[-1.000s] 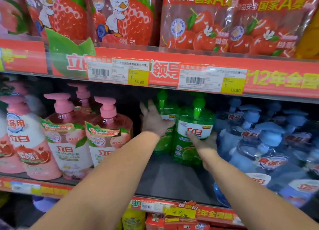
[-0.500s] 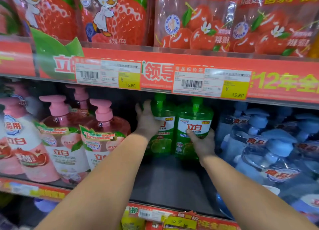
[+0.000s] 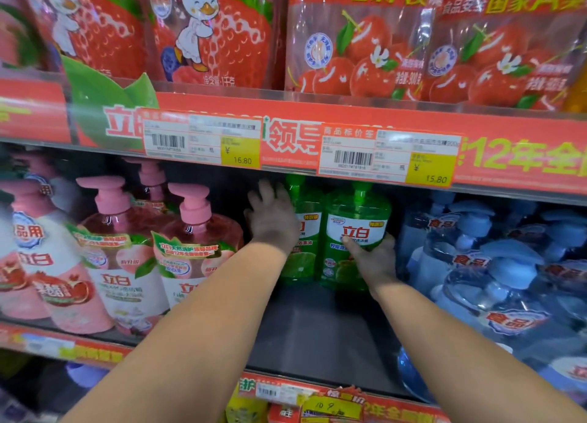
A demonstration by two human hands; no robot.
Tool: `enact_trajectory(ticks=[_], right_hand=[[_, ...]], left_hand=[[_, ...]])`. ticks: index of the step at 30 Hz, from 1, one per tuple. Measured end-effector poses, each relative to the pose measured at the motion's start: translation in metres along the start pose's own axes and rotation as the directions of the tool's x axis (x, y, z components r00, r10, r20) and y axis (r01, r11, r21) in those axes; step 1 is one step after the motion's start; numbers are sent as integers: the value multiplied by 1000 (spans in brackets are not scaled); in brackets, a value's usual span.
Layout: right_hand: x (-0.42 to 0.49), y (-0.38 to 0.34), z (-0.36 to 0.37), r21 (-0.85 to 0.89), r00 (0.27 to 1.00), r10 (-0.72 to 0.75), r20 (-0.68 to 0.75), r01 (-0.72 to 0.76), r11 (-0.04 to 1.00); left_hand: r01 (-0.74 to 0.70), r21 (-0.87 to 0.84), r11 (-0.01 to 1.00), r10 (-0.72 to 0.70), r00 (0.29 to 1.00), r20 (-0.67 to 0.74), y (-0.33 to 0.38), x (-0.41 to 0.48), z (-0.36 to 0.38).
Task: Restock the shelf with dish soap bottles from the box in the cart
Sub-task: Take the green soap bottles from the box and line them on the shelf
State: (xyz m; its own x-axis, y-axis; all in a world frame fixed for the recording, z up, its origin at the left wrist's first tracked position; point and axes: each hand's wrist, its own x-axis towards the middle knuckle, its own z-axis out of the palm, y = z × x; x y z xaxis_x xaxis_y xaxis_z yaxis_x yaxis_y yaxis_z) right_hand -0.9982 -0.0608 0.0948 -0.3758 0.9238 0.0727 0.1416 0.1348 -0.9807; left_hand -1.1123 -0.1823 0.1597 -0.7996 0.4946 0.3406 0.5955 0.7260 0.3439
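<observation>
Deep on shelf [image 3: 317, 333], right hand [image 3: 376, 260] grips green bottle [image 3: 355, 219].

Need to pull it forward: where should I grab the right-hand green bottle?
Grip the green bottle round its broad labelled body, from the front over the bare shelf. Its pump sits tucked under the price rail, and blue bottles crowd its right.

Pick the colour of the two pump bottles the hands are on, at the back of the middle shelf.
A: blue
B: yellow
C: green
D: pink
C: the left hand lies against the side of the left green bottle, and the right hand grips the right green bottle, thumb across its white label.
</observation>
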Motion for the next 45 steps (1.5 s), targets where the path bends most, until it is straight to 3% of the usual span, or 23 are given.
enact_trajectory(ticks=[3, 5, 9, 11, 13, 15, 18, 23, 31, 39, 45], right_hand=[[-1, -10, -4, -158, 1000, 17, 18, -14, 987], [-6, -17, -7, -310, 998, -58, 9, 58, 949], [-21, -25, -16, -601, 986, -139, 88, 163, 783], [-30, -28, -22, -779, 981, -133, 139, 191, 597], [-42, -32, -27, -906, 961, -165, 224, 267, 327], [-56, -36, -31, -924, 941, -142, 306, 330, 192], [-84, -39, -37, -926, 929, -159, 333, 355, 132], [-142, -38, -56, -947, 939, -152, 309, 319, 47], [-229, -19, -94, -983, 982, 42, 186, 185, 21], [-304, -20, -168, -995, 994, 48, 94, 93, 31], [-389, 4, -272, -1000, 1000, 26, 17, 16, 26]], left_hand=[[-130, 221, 966, 136, 991, -13, -1, -7, 1], [-201, 331, 922, 207, 978, 20, -7, -12, 1], [-387, 451, 804, 350, 922, 165, -12, -27, -6], [-463, 423, 779, 373, 885, 281, -12, -37, -11], [-515, 392, 762, 400, 851, 340, -17, -48, -17], [-561, 386, 732, 462, 826, 324, -23, -61, -22], [-608, 345, 715, 540, 794, 278, -33, -79, -27], [-681, 268, 681, 598, 729, 333, -47, -109, -31], [-731, 152, 665, 623, 656, 427, -50, -164, -34], [-765, 105, 636, 668, 613, 423, -24, -244, -52], [-809, 16, 587, 736, 542, 407, 36, -352, -65]])
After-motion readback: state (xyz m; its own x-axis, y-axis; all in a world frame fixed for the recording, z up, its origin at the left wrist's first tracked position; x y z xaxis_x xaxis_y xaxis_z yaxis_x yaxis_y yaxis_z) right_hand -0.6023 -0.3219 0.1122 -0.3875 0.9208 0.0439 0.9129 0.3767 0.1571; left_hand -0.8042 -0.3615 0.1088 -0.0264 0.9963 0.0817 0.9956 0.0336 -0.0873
